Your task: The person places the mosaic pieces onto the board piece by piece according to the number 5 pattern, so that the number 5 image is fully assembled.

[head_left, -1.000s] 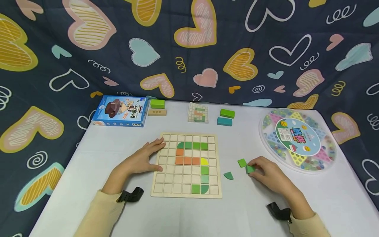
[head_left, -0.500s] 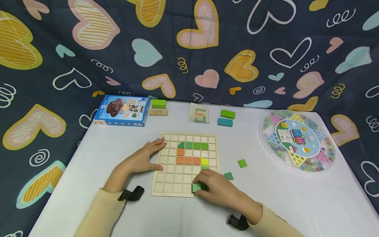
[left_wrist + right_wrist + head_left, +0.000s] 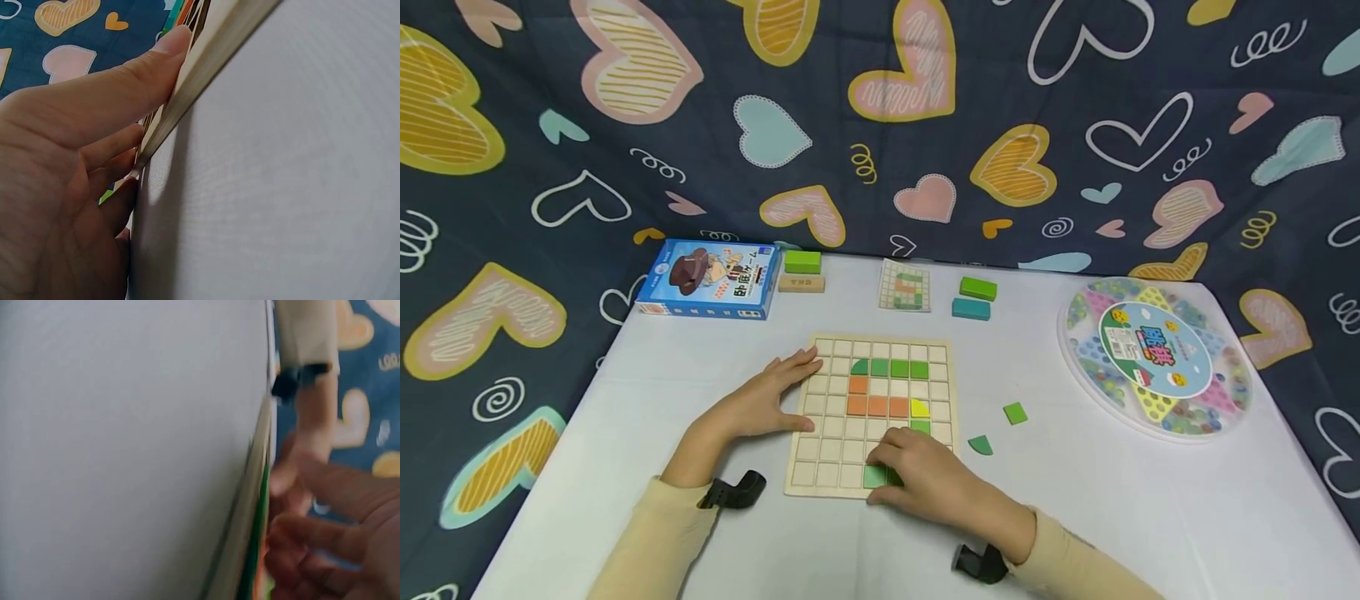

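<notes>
My left hand [image 3: 760, 400] rests at the left edge of the wooden grid board [image 3: 816, 450]. In the left wrist view its thumb [image 3: 140, 81] lies against the board's rim. Over the lower part of the board, my right hand [image 3: 928, 475] has thumb and fingers spread around a green square tile [image 3: 874, 477] in the front row. The right wrist view is blurred and shows nothing pinched between those fingers [image 3: 300, 534]. Orange tiles [image 3: 877, 406], a yellow quarter-round tile [image 3: 919, 408] and green tiles [image 3: 898, 368] fill other cells. The right hand hides some front cells.
Right of the board lie a green quarter-round tile [image 3: 981, 445] and a green square tile [image 3: 1015, 413]. Behind stand a pattern card [image 3: 905, 286], a blue box [image 3: 709, 279] and several coloured blocks [image 3: 972, 309]. A round marble game [image 3: 1153, 358] lies at right.
My right hand has come left from the loose tiles to the board's front row, bringing a green square tile, which now lies in a cell. The left hand has stayed at the board's edge.
</notes>
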`<state>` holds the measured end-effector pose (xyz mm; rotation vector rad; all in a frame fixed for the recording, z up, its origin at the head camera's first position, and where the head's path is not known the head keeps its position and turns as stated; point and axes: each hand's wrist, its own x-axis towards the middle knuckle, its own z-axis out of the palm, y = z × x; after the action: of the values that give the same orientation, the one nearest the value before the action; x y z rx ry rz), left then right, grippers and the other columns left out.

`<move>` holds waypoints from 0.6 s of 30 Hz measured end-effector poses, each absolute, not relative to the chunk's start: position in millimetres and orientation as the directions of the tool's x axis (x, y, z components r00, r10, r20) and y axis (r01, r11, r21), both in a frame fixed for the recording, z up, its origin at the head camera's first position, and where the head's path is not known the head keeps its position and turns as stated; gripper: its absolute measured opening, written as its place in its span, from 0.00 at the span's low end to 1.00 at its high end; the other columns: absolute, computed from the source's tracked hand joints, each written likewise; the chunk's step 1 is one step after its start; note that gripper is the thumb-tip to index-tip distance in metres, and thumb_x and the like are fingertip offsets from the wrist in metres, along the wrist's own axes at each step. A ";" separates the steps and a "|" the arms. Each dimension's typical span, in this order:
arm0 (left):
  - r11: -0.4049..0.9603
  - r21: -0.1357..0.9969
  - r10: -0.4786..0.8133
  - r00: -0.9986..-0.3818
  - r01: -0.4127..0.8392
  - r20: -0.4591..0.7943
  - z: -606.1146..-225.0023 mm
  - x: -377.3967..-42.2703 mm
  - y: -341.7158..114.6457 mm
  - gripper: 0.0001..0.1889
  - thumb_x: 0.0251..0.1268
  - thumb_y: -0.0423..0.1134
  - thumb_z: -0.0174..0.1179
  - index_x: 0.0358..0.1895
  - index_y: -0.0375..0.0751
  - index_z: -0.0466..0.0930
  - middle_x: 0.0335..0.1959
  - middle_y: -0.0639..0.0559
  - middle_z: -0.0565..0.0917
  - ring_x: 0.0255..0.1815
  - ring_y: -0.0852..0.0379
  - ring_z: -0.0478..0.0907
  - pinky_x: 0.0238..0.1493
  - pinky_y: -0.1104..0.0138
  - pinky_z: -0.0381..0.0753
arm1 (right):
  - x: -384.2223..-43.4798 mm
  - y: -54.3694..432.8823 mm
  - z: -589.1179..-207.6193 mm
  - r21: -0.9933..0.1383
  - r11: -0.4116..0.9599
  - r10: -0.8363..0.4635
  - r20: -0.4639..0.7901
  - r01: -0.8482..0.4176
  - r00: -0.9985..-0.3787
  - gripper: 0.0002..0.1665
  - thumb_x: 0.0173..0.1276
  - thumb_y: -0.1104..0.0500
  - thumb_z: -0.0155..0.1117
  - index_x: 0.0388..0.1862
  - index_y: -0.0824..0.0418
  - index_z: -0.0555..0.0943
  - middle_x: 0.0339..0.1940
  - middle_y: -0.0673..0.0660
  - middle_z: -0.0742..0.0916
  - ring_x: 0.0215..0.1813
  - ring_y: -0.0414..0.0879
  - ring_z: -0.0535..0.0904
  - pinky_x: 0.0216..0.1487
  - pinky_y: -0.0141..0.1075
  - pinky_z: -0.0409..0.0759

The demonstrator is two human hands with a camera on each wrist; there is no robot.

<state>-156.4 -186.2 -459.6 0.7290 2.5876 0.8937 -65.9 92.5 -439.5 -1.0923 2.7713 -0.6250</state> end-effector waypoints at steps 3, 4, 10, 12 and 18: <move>0.677 0.641 0.556 -0.822 0.362 -0.124 -457.3 -156.8 -186.7 0.50 0.44 0.52 0.73 0.72 0.41 0.59 0.77 0.48 0.51 0.77 0.45 0.46 0.76 0.49 0.41 | -66.2 114.1 -433.7 -0.444 0.678 -0.619 0.084 -0.585 -0.781 0.19 0.58 0.46 0.70 0.45 0.54 0.83 0.42 0.45 0.82 0.44 0.37 0.76 0.48 0.34 0.79; 0.678 0.640 0.556 -0.822 0.361 -0.124 -457.7 -156.5 -186.8 0.50 0.44 0.52 0.73 0.72 0.41 0.59 0.77 0.48 0.51 0.77 0.44 0.46 0.76 0.48 0.41 | -66.1 124.7 -432.8 -0.450 0.694 -0.591 0.089 -0.562 -0.802 0.18 0.58 0.48 0.70 0.46 0.54 0.83 0.43 0.45 0.82 0.46 0.37 0.76 0.49 0.35 0.80; 0.695 0.626 0.546 -0.826 0.355 -0.138 -456.7 -155.9 -187.9 0.50 0.44 0.53 0.73 0.73 0.43 0.58 0.77 0.49 0.50 0.78 0.46 0.45 0.77 0.50 0.41 | -65.2 189.0 -436.9 -0.463 0.792 -0.437 0.023 -0.397 -0.899 0.22 0.55 0.61 0.72 0.50 0.56 0.81 0.51 0.48 0.81 0.54 0.43 0.78 0.53 0.41 0.80; 0.696 0.627 0.544 -0.827 0.351 -0.140 -456.2 -155.8 -188.6 0.50 0.45 0.52 0.73 0.73 0.44 0.58 0.77 0.49 0.51 0.78 0.47 0.45 0.77 0.50 0.41 | -66.5 200.9 -440.9 -0.452 0.799 -0.442 0.005 -0.396 -0.897 0.22 0.55 0.65 0.71 0.50 0.57 0.81 0.51 0.49 0.81 0.54 0.45 0.78 0.53 0.41 0.81; 0.686 0.634 0.550 -0.825 0.357 -0.131 -457.9 -155.7 -188.0 0.50 0.45 0.53 0.73 0.73 0.44 0.58 0.77 0.49 0.51 0.78 0.47 0.45 0.77 0.50 0.41 | -68.4 206.4 -443.1 -0.386 0.809 -0.454 0.070 -0.444 -0.888 0.17 0.53 0.65 0.72 0.44 0.57 0.82 0.44 0.47 0.82 0.46 0.41 0.80 0.46 0.36 0.82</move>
<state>-155.7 -188.0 -457.9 0.7176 2.5880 0.8783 -68.4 206.4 -443.1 -0.7362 2.9634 -0.6223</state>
